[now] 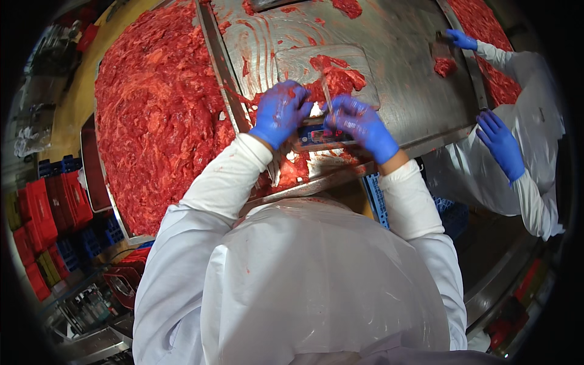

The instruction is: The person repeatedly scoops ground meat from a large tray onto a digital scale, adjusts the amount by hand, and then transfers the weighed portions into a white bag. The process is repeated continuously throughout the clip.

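Note:
A blue glove covers my left hand (280,114), which lies at the left end of the raw meat (337,77) on the steel platform of a digital scale (283,64). Its fingers are curled at the meat; whether they grip it is hidden. My right hand (360,125), gloved in blue too, has its fingers bent around a narrow blade-like tool (327,93), blurred, that points up at the meat. Between my hands shows the scale's blue display panel (319,136), partly covered by my right fingers. Meat scraps (292,171) lie below the panel.
A large bin of raw meat (155,114) stands left, behind a steel rim (223,64). On the right, a co-worker's gloved hand (463,39) holds a tool near a meat piece (445,67); the other gloved hand (502,146) is lower. Red crates (41,210) stand far left.

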Available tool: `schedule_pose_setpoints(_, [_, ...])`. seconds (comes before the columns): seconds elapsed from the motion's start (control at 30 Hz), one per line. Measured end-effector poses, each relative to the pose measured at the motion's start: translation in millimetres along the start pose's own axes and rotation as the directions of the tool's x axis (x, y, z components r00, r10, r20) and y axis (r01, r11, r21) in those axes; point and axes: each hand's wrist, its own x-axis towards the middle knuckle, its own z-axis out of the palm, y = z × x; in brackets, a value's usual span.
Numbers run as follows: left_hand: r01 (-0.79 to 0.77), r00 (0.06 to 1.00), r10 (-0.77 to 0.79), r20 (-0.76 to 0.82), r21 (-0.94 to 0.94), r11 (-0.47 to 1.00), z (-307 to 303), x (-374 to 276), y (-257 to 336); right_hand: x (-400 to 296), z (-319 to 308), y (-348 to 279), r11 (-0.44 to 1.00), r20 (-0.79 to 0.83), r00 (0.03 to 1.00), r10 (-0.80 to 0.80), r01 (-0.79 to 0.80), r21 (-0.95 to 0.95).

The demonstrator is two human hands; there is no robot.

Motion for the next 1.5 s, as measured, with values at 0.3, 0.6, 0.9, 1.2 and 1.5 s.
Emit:
schedule_pose_setpoints(0.3, [0.137,0.968,-0.208,-0.138,-0.401,0.906,-27.2,-25.7,-6.0,-42.3,-14.6,34.0,0.986,0.223,0.962,0.155,-0.163,0.018])
schedule_pose_setpoints(0.6, [0.191,0.981,-0.192,0.013,-0.203,0.96,-28.4,-30.0,-8.6,-46.1,-10.0,36.7,0.849,0.178,0.925,0.336,-0.379,0.368])
schedule_pose_setpoints(0.9, [0.114,0.992,-0.113,0.049,-0.018,0.993,-16.2,-25.1,-13.4,-10.4,16.3,39.5,0.879,0.143,0.936,0.321,-0.351,0.322])
schedule_pose_setpoints(1.2, [-0.078,0.986,0.056,0.156,0.141,0.987,-54.3,-45.6,-27.4,10.9,24.5,35.5,0.898,0.074,0.971,0.229,-0.24,0.369])
schedule_pose_setpoints(1.5, [0.756,0.611,-0.765,-0.202,0.434,0.49,-116.2,-118.6,-172.0,-104.7,-56.3,53.7,0.985,-0.026,0.984,0.174,-0.173,0.012])
